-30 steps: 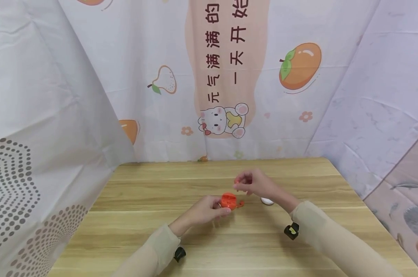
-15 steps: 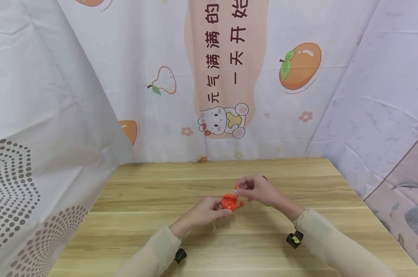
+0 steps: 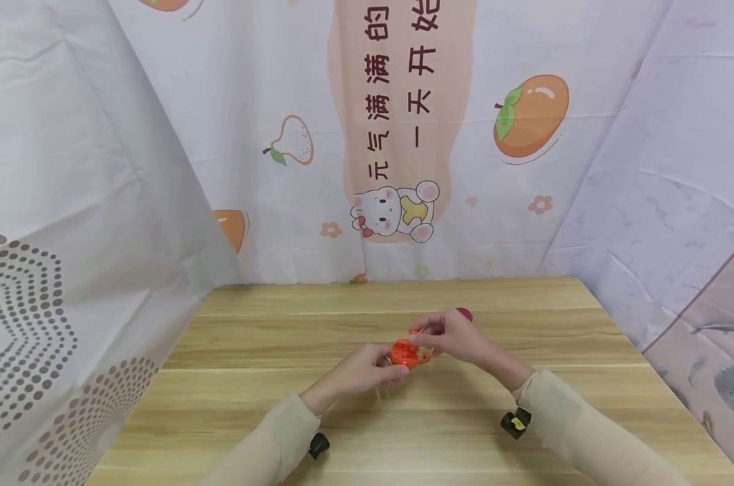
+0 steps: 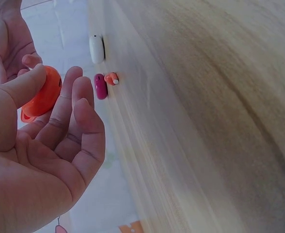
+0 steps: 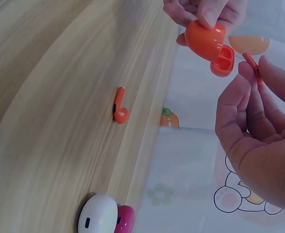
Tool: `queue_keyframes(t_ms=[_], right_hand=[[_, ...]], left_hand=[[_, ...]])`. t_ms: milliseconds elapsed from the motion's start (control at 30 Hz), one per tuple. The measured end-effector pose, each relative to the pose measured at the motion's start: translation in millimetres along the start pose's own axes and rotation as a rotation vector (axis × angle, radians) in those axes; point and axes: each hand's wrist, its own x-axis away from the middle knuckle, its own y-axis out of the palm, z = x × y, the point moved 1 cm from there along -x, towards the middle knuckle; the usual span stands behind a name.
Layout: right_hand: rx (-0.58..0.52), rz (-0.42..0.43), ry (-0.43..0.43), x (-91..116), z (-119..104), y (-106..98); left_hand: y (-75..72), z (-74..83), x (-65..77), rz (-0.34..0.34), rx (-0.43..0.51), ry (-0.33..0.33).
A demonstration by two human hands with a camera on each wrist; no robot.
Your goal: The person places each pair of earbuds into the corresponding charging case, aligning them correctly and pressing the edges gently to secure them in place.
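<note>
An orange earbud case [image 3: 405, 356] is in my left hand [image 3: 362, 370], which grips it above the table with thumb and fingers. Its lid stands raised, and in the right wrist view the open case [image 5: 205, 39] shows hollows in one half. Thumb and fingertips of my right hand [image 3: 456, 335] pinch an orange earbud [image 5: 252, 67] by its stem, just beside the case and apart from it in the right wrist view. A second orange earbud [image 5: 119, 107] lies on the tabletop below the hands.
A white case [image 5: 99, 213] and a magenta case [image 5: 125, 218] stand side by side on the wooden table [image 3: 269, 324]. From the head, the right arm hides the white one. A printed curtain [image 3: 294, 250] hangs behind the table's far edge.
My right hand has come down toward the case, bringing the earbud close to it. The left hand stays nearly still. The magenta case now shows behind the right hand; the white one is covered.
</note>
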Motion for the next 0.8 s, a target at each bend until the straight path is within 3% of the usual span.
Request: queue_keyframes(t_ms=[800], right_hand=[[-0.01, -0.013, -0.027, -0.7, -0.9, 6.5]], left_hand=[[3.6, -0.2, -4.0, -0.003, -0.005, 0.015]])
